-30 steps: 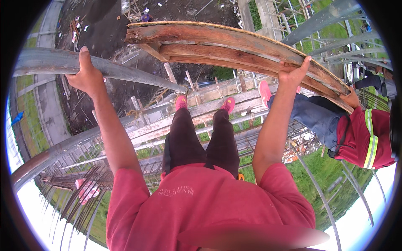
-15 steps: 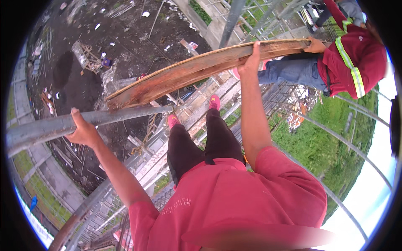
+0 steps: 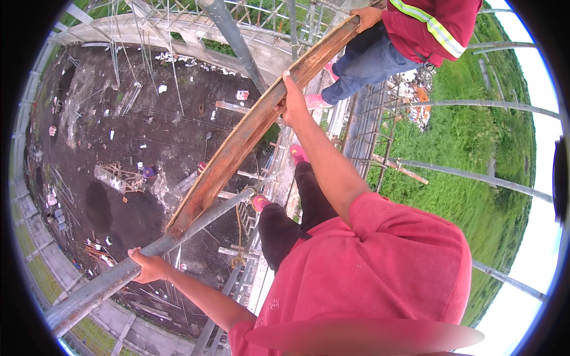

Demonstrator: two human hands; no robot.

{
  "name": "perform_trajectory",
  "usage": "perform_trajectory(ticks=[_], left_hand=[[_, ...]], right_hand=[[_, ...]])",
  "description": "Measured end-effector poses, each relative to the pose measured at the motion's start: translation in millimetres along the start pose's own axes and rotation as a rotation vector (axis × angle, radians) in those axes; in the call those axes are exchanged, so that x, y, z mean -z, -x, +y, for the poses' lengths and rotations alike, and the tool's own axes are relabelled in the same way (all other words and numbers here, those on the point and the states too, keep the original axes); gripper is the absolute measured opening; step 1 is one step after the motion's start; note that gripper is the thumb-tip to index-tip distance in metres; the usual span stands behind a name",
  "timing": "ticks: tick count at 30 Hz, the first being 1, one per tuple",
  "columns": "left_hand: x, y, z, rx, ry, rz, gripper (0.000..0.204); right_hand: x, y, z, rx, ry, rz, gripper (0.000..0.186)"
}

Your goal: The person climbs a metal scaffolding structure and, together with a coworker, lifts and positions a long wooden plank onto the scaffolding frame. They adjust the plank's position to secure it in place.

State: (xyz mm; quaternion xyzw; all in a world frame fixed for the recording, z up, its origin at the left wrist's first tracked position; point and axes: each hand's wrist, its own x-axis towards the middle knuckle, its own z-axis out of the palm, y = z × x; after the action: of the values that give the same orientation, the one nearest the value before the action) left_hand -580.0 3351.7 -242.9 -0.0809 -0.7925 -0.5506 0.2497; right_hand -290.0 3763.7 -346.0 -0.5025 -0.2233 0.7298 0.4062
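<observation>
A long, weathered wooden plank [image 3: 234,142] slants across the middle, stained red-brown. My right hand [image 3: 293,102] is wrapped round its upper half, thumb over the near-left edge. At the plank's top end, a co-worker's hand [image 3: 366,19] grips it too. The lower end meets or overlaps a grey metal scaffold pipe [image 3: 89,296]; whether it rests on the pipe I cannot tell. My left hand [image 3: 153,267] closes round that pipe, just below the plank's end, with the fingers partly hidden behind it.
I stand high on narrow scaffold boards [image 3: 284,193], in pink shoes. Dark ground [image 3: 127,142] with scattered debris lies far below on the left. An upright pipe [image 3: 234,44] rises near the plank. Railing pipes [image 3: 475,176] cross the right side above green grass [image 3: 451,148].
The plank has swung to a steeper slant, its lower end dropping to the pipe. My view has turned; the co-worker appears higher and farther left. Both my hands keep their holds.
</observation>
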Motion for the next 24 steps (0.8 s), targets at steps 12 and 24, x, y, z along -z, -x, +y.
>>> perform_trajectory(ticks=[12,24], left_hand=[[-5.7,1.4,-0.1,-0.011,-0.075,0.098,0.023],[-3.0,-0.7,-16.6,-0.012,0.032,0.107,0.026]], right_hand=[[16.6,-8.6,15.8,-0.124,0.034,-0.041,0.049],[35.6,-29.8,43.3,-0.271,-0.045,-0.113,0.066]])
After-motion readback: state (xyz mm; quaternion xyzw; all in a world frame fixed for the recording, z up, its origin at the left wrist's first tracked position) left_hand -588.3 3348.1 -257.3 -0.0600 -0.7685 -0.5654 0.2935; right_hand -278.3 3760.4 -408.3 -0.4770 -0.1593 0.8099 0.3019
